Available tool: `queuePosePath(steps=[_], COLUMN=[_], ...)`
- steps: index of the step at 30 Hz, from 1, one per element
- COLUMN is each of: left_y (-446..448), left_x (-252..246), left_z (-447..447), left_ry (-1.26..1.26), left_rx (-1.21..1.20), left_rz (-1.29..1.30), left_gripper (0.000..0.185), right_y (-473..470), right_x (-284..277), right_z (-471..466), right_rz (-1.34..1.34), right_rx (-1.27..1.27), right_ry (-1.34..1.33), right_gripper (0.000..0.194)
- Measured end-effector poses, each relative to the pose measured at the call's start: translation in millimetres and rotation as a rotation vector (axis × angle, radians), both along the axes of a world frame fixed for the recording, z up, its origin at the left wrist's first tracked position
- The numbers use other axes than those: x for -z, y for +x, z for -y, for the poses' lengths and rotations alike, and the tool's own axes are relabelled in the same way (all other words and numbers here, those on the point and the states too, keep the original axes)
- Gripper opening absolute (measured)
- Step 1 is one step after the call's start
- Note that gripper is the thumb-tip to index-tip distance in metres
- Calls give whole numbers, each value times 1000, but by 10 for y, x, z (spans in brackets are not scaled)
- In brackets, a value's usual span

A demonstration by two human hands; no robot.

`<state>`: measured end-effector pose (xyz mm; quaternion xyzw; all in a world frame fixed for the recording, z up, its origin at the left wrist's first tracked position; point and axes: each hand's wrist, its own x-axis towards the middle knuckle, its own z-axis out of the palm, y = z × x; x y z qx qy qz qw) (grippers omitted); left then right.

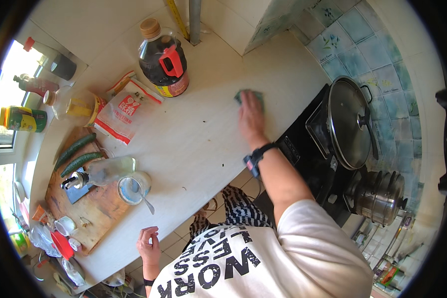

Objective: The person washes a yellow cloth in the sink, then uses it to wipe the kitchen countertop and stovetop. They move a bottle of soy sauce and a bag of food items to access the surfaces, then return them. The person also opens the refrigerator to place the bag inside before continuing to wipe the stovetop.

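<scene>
With its fingers spread over a green cloth (pixel 259 97), my right hand (pixel 251 119) presses it flat on the white countertop (pixel 193 149). Much of the cloth is hidden under the hand. Several small dark crumbs are scattered on the counter to the left of that hand. My left hand (pixel 149 242) is at the counter's front edge, loosely curled, with a gap between thumb and fingers and nothing in it. Nearest to it is a glass jar (pixel 134 188) of white contents, a metal spoon (pixel 147 203) leaning out of it.
Left is a wooden cutting board (pixel 110 216) with two cucumbers (pixel 76 149) and a cleaver (pixel 76 192); a glass oil bottle (pixel 111 170) stands nearby. Behind are a plastic seasoning bag (pixel 124 111) and a large dark-liquid bottle (pixel 164 61). On the right, a lidded pan (pixel 348 119) sits on the black stove.
</scene>
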<state>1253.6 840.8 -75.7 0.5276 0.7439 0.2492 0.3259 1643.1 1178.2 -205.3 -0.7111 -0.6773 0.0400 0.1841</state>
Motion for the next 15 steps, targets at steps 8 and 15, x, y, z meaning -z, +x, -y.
queuePosePath(steps=[8, 15], left_y=[-101, -178], left_x=[-65, -39], left_z=[40, 78], left_ry=[21, 35], left_rx=[-79, -81], left_rz=[-14, -19], left_gripper=[21, 21], right_y=[28, 225], right_x=[-405, -131], right_z=[86, 2], right_rz=[72, 205], right_rx=[82, 82], right_ry=[-43, -44], right_gripper=[49, 55])
